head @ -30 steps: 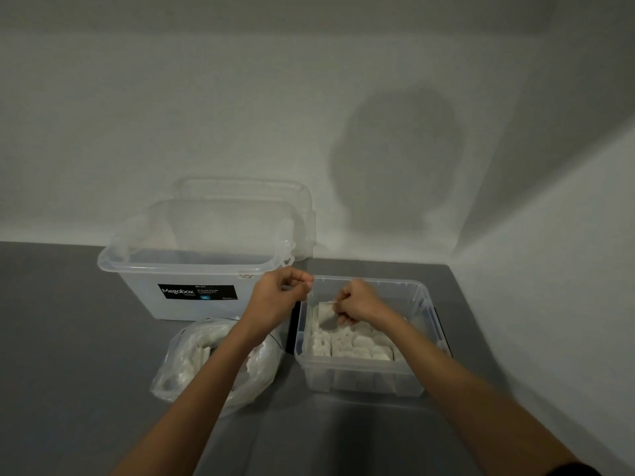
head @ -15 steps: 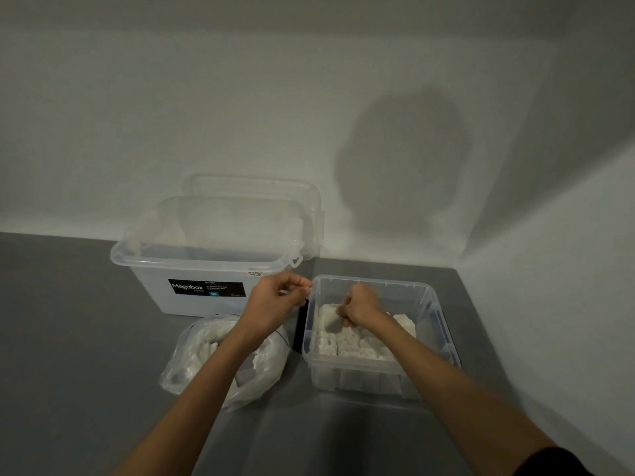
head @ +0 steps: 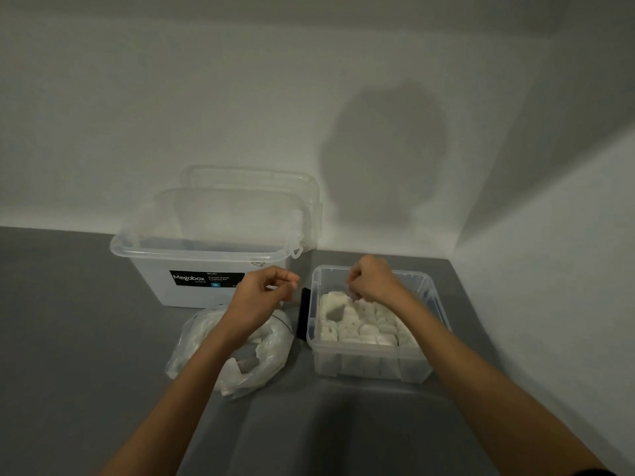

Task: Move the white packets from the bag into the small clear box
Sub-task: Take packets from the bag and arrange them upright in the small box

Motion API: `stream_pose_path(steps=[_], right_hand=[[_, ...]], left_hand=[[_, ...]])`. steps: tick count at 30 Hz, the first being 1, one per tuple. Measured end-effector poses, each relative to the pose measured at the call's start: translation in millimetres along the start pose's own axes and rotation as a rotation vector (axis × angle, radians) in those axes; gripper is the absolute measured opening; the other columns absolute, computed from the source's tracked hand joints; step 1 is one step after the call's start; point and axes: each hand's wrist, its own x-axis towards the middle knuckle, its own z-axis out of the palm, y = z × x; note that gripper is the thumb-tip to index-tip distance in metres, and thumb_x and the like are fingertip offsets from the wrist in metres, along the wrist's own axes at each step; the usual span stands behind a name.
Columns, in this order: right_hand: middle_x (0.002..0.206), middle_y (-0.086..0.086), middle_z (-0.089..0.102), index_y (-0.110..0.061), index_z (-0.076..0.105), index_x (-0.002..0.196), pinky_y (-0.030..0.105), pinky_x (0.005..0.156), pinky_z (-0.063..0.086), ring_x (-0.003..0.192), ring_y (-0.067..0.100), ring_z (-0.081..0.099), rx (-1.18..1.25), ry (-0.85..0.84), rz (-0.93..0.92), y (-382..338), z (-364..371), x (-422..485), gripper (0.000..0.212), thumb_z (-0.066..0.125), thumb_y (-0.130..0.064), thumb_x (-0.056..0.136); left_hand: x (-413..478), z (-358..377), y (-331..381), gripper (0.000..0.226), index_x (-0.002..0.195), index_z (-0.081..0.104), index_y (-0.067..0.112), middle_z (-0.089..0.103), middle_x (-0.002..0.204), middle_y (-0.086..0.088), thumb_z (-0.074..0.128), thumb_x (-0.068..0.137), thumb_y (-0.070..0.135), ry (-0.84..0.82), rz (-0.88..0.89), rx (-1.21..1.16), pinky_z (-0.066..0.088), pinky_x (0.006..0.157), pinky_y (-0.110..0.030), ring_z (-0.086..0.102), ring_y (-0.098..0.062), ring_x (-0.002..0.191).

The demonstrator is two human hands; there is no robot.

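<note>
1. Right hand (head: pixel 371 281) has come up a little since half a second ago. It was down among the packets and is now over the far-left part of the small clear box (head: pixel 372 369). Left hand (head: pixel 259 293) has stayed where it was, over the gap between the bag and the big bin.
2. Small clear box: open top, standing on the grey tabletop (head: pixel 68 338) near the wall corner. It holds white packets (head: pixel 360 329) packed in rows across the floor of the box, piled higher at the left.
3. Black clip (head: pixel 303 314) stands upright against the left outer wall of the box.
4. Clear plastic bag (head: pixel 178 355): lies slumped just left of the box, mouth open. Bagged packets (head: pixel 271 338) show through it, under the left forearm.
5. Large clear Megabox bin (head: pixel 206 269): behind the bag, top open. Its lid (head: pixel 251 180) stands behind it, leaning on the wall (head: pixel 137 97).
6. Right-hand grip: knuckles up, fingers curled down toward the packets, tips hidden. Whether they pinch a packet cannot be told. The stacked packets lie directly below and toward the wrist.
7. Left-hand grip: fingers curled, thumb tip and forefinger close together, nothing seen between them. The bagged packets lie below it, apart from the fingers.
8. Head shadow (head: pixel 385 159) falls on the wall.
</note>
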Motion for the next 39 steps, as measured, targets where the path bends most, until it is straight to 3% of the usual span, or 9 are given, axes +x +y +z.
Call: stream_pose_path(steps=[4, 10, 13, 18, 22, 29, 32, 34, 39], right_hand=[[0.081, 0.003, 0.066, -0.004, 0.072, 0.094, 0.025, 0.075, 0.055, 0.066, 0.013, 0.063, 0.100, 0.084, -0.153, -38.5, -23.9, -22.9, 0.014, 0.059, -0.001, 0.088], [0.074, -0.005, 0.066, -0.010, 0.072, 0.097, 0.014, 0.065, 0.051, 0.064, 0.006, 0.064, 0.184, -0.029, -0.273, -104.6, -6.7, -53.4, 0.013, 0.062, -0.009, 0.089], [0.068, -0.005, 0.066, -0.010, 0.071, 0.098, 0.016, 0.066, 0.054, 0.063, 0.008, 0.067, 0.171, -0.147, -0.282, -126.4, 25.0, -58.4, 0.013, 0.062, -0.011, 0.089], [0.083, 0.012, 0.071, -0.005, 0.070, 0.103, 0.031, 0.074, 0.058, 0.079, 0.022, 0.070, 0.070, -0.360, -0.236, -142.8, 95.4, -59.9, 0.018, 0.058, -0.007, 0.089], [0.106, 0.017, 0.067, 0.000, 0.068, 0.104, 0.034, 0.080, 0.052, 0.097, 0.030, 0.064, -0.086, -0.373, -0.179, -145.0, 143.5, -59.0, 0.021, 0.055, -0.002, 0.088], [0.120, 0.015, 0.058, -0.006, 0.059, 0.116, 0.036, 0.093, 0.046, 0.109, 0.030, 0.058, -0.179, -0.386, -0.072, -143.1, 184.1, -55.9, 0.025, 0.053, -0.006, 0.092], [0.108, 0.014, 0.060, -0.013, 0.057, 0.094, 0.036, 0.089, 0.049, 0.100, 0.029, 0.061, -0.167, -0.320, -0.024, -141.4, 193.5, -54.7, 0.011, 0.056, -0.004, 0.088], [0.097, 0.011, 0.055, -0.016, 0.050, 0.077, 0.036, 0.084, 0.049, 0.089, 0.025, 0.058, -0.156, -0.280, -0.004, -141.4, 195.8, -54.5, 0.018, 0.057, -0.003, 0.087], [0.091, 0.009, 0.052, -0.017, 0.044, 0.069, 0.034, 0.073, 0.046, 0.082, 0.023, 0.053, -0.099, -0.161, -0.006, -145.6, 183.8, -57.7, 0.025, 0.052, -0.002, 0.087]], left_hand=[[-4.6, -21.2, -0.8, 0.009, 0.094, 0.070, 0.019, 0.071, 0.094, -0.007, 0.064, 0.089, 0.014, -0.002, 0.013, -0.020, 0.053, 0.074, -0.032, 0.069, -0.023, 0.087], [-14.1, -64.4, -12.9, 0.008, 0.095, 0.070, 0.021, 0.071, 0.091, -0.005, 0.064, 0.089, 0.019, -0.032, -0.019, 0.052, 0.052, 0.070, -0.029, 0.069, -0.020, 0.084], [-20.9, -85.1, -26.2, 0.010, 0.097, 0.069, 0.022, 0.070, 0.089, 0.001, 0.064, 0.089, 0.020, -0.115, -0.040, 0.194, 0.051, 0.063, -0.017, 0.068, -0.011, 0.078], [-30.9, -111.0, -53.9, 0.013, 0.099, 0.071, 0.018, 0.070, 0.091, 0.005, 0.064, 0.088, 0.016, -0.164, -0.005, 0.452, 0.040, 0.062, -0.004, 0.061, 0.003, 0.078], [-33.0, -118.7, -72.9, 0.015, 0.099, 0.070, 0.015, 0.065, 0.085, 0.008, 0.063, 0.088, 0.008, -0.195, 0.016, 0.511, 0.041, 0.063, -0.002, 0.057, 0.004, 0.076], [-28.9, -123.3, -91.1, 0.019, 0.094, 0.071, 0.018, 0.069, 0.084, 0.007, 0.061, 0.085, 0.004, -0.242, 0.040, 0.489, 0.052, 0.076, -0.018, 0.063, -0.001, 0.077], [-26.6, -123.7, -93.4, 0.019, 0.097, 0.072, 0.016, 0.070, 0.088, 0.004, 0.062, 0.085, 0.005, -0.270, 0.040, 0.472, 0.050, 0.073, -0.013, 0.064, -0.003, 0.078], [-24.9, -124.6, -93.5, 0.019, 0.098, 0.071, 0.015, 0.071, 0.088, 0.002, 0.062, 0.085, 0.005, -0.285, 0.040, 0.466, 0.048, 0.067, -0.009, 0.064, -0.003, 0.077], [-25.5, -128.5, -88.5, 0.018, 0.097, 0.070, 0.014, 0.070, 0.085, 0.002, 0.059, 0.086, 0.004, -0.278, 0.039, 0.435, 0.045, 0.057, -0.008, 0.062, -0.001, 0.068]])
